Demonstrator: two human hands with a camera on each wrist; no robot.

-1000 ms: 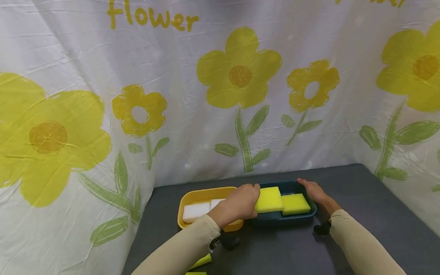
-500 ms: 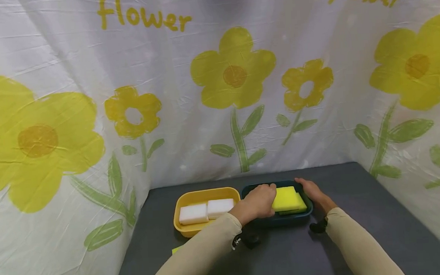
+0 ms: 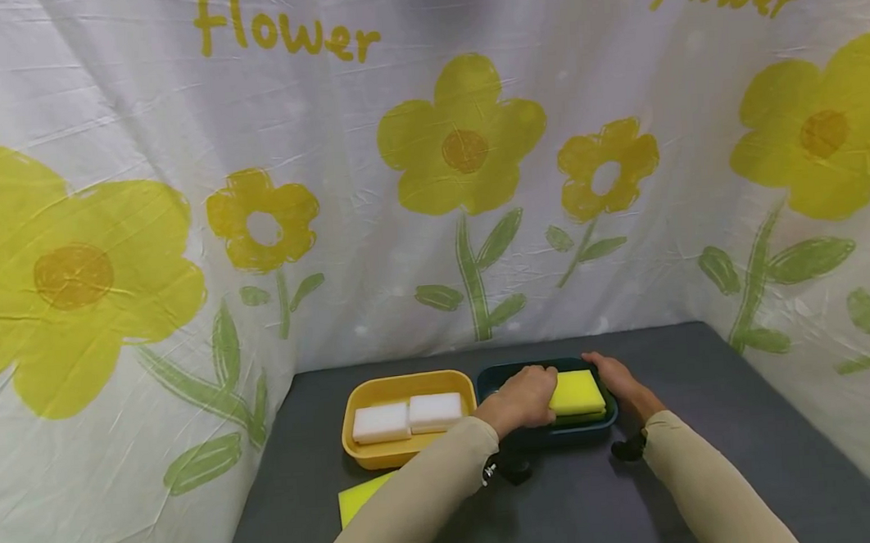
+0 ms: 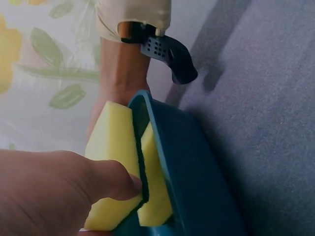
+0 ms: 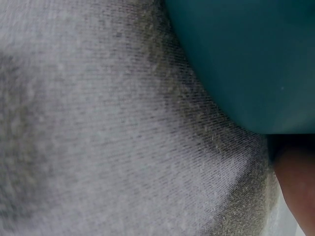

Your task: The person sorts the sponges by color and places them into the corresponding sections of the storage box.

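Observation:
My left hand [image 3: 523, 398] pinches a yellow scouring sponge [image 3: 577, 393] with a dark green underside, its thumb on the near edge. In the left wrist view this sponge [image 4: 118, 132] tilts over a second yellow sponge [image 4: 156, 191], which lies inside the dark teal tray [image 4: 197, 177]. My right hand [image 3: 621, 383] grips the right end of the same tray [image 3: 554, 437]. In the right wrist view the tray's outer wall [image 5: 251, 64] fills the upper right, with a finger [image 5: 298, 182] at its lower edge; the other fingers are hidden there.
Left of the teal tray stands a yellow tray [image 3: 374, 457] holding a white sponge [image 3: 381, 423] and another white sponge [image 3: 436, 411]. A yellow sponge [image 3: 360, 497] on the grey table [image 3: 565, 502] is partly behind my left sleeve. A flower-printed curtain [image 3: 363, 308] hangs behind.
My left hand has carried its sponge rightward, from the teal tray's left part to over the sponge at its right end. The right hand keeps its hold on the tray.

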